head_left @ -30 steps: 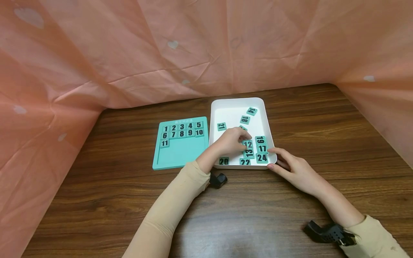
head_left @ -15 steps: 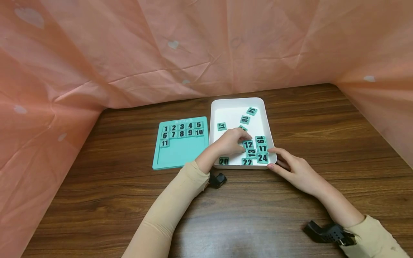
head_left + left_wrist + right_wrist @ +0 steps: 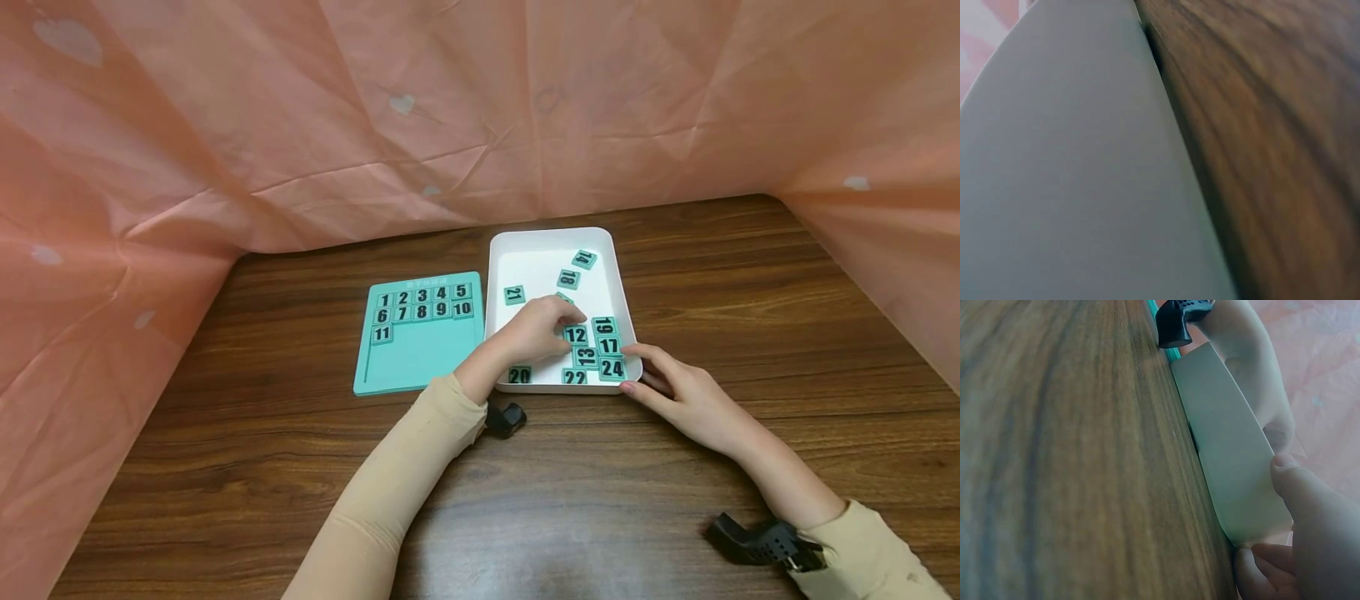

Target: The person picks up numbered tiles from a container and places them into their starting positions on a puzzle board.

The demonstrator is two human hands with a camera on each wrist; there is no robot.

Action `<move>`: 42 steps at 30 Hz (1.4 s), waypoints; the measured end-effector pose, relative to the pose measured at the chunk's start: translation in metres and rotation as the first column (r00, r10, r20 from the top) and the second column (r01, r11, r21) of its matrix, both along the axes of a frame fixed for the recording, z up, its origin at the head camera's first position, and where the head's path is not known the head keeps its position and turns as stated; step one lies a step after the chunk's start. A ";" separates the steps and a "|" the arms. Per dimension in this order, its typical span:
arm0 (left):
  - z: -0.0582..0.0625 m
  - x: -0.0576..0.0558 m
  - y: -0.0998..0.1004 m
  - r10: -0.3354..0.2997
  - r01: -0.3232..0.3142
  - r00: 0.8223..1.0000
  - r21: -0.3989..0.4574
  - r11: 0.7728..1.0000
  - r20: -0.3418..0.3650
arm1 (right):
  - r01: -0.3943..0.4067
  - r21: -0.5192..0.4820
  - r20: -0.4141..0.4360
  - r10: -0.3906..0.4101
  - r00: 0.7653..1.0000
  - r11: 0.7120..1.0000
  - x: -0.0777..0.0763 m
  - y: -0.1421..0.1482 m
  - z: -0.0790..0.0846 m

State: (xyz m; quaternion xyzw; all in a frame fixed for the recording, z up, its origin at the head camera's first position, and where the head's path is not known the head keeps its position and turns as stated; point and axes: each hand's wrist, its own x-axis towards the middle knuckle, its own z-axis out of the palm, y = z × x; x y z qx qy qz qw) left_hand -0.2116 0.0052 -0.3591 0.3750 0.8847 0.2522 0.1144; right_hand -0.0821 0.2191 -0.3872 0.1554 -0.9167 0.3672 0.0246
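Note:
In the head view a white tray (image 3: 551, 388) holds several teal number tiles. My left hand (image 3: 531, 332) reaches into it, thumb and forefinger at opposite edges of the tile marked 12 (image 3: 576, 335), which lies flat. Just below are tile 13 (image 3: 586, 357), turned sideways, and tile 22 (image 3: 575, 377). My right hand (image 3: 686, 398) grips the tray's near right corner, forefinger over the rim near tile 17 (image 3: 609, 346). In the right wrist view its thumb (image 3: 1291, 474) lies along the tray rim. The left wrist view shows only the tray's outer wall (image 3: 1085, 162) and wood.
Left of the tray lies a teal number board (image 3: 420, 358) with tiles 1 to 11 in rows from its top. Tiles 14 (image 3: 584, 259), 18 (image 3: 568, 279), 21 (image 3: 514, 294) and 20 (image 3: 519, 376) lie loose in the tray. A pink curtain (image 3: 480, 108) surrounds the wooden table (image 3: 225, 467).
Tile 13 has shifted slightly right, away from the left thumb, and tiles 22 and 24 have slid a little right. Both hands stay almost where they were.

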 end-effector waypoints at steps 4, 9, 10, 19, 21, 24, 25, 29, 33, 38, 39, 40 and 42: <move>0.009 0.003 -0.009 0.008 -0.008 1.000 0.052 0.999 0.001 | -0.002 0.000 -0.003 0.002 1.000 1.000 0.000 -0.001 0.000; 0.025 0.007 -0.033 0.024 -0.029 0.999 0.123 0.992 0.037 | -0.006 0.001 0.003 0.006 1.000 1.000 -0.001 -0.002 0.000; 0.028 0.008 -0.040 0.031 -0.038 0.998 0.139 0.990 0.046 | -0.007 0.001 0.003 0.007 1.000 1.000 -0.001 -0.002 0.001; 0.036 0.003 -0.117 0.149 -0.157 0.987 0.254 0.954 0.051 | -0.012 -0.002 -0.004 0.012 1.000 1.000 -0.001 -0.001 0.002; 0.036 0.002 -0.134 0.188 -0.198 0.980 0.261 0.945 0.061 | -0.016 -0.001 -0.008 0.016 1.000 1.000 -0.001 -0.001 0.002; 0.033 0.001 -0.156 0.229 -0.236 0.972 0.250 0.939 0.060 | -0.017 -0.006 -0.010 0.017 1.000 1.000 0.000 -0.001 0.002; 0.031 0.001 -0.163 0.241 -0.248 0.969 0.241 0.938 0.059 | -0.017 -0.008 -0.010 0.017 1.000 1.000 0.000 0.000 0.002; 0.021 -0.001 -0.183 0.296 -0.297 0.955 0.194 0.935 0.036 | -0.016 -0.012 -0.003 0.016 1.000 1.000 -0.001 0.000 0.002; 0.014 -0.001 -0.195 0.339 -0.335 0.941 0.159 0.929 0.006 | -0.017 -0.006 -0.003 0.017 1.000 1.000 -0.001 -0.001 0.002; 0.008 -0.002 -0.204 0.373 -0.371 0.928 0.122 0.921 0.010 | -0.020 -0.010 0.006 0.020 1.000 1.000 -0.002 -0.001 0.002; 0.007 -0.001 -0.205 0.378 -0.377 0.926 0.116 0.919 0.014 | -0.021 -0.011 0.008 0.021 1.000 1.000 -0.002 -0.001 0.002; 0.006 -0.001 -0.207 0.385 -0.384 0.923 0.111 0.917 0.018 | -0.021 -0.011 0.010 0.021 1.000 1.000 -0.002 -0.001 0.002; 0.004 -0.002 -0.209 0.395 -0.395 0.919 0.104 0.913 0.025 | -0.020 -0.011 0.010 0.020 1.000 1.000 -0.002 -0.002 0.002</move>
